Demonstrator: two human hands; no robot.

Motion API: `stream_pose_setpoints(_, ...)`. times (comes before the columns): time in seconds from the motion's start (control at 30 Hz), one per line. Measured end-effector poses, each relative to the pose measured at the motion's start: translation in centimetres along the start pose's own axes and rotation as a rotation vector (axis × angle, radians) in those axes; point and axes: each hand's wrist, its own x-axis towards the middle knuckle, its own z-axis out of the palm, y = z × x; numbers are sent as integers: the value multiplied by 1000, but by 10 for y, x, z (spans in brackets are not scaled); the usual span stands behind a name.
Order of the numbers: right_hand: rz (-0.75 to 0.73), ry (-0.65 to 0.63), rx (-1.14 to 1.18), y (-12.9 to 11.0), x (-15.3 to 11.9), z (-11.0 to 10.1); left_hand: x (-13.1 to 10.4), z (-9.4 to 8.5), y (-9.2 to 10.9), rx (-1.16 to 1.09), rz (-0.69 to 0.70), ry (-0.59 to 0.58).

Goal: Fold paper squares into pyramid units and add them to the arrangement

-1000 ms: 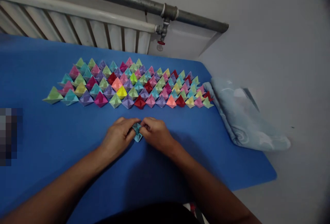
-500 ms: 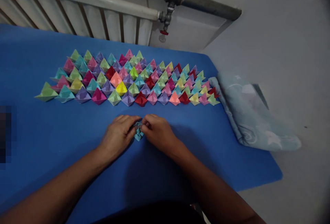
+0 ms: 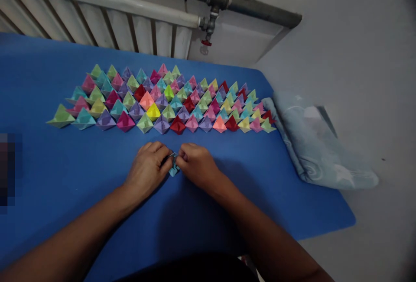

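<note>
A small piece of folded light-blue paper is held low over the blue table between my two hands. My left hand pinches its left side, with the fingers closed. My right hand grips the right side between thumb and curled fingers. Most of the paper hides behind the fingertips, so its full shape does not show. Just beyond my hands stand several rows of folded paper boats in green, blue, purple, pink, red and yellow.
The blue tabletop spreads under everything. A folded pale-blue cloth lies over its right edge. Behind the table are a white radiator and a grey pipe with a red-handled valve. A wall borders the right side.
My hands have drawn slightly closer together on the light-blue paper, and less of it shows between them. The paper boats stand as before; the view has shifted a little.
</note>
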Motion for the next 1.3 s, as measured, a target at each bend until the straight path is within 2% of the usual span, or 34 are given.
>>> stream_pose_setpoints(0.47,28,-165,-15,-4,16,-10,5,-1,-5,-23,45,-56)
stream_pose_setpoints(0.57,-8,-128,19,-2,12,-8,5,0,-7,-30,55,-55)
stream_pose_setpoints(0.7,-89,-13,143,6,5,-2,4,1,-9,-123,48,9)
stream_pose_setpoints(0.87,-216,28,270,14,3,5,3,-8,-7,-302,-37,80)
stream_pose_setpoints(1.0,-123,141,283,15,4,7,-5,-17,2,-300,-116,124)
stream_pose_setpoints(1.07,-75,171,290,14,4,7,-10,-17,8,-248,-119,110)
stream_pose_setpoints(1.17,-29,174,310,12,3,7,-15,-12,13,-172,-108,57)
stream_pose_setpoints(1.3,11,143,309,10,0,5,-15,-8,8,-163,-128,49)
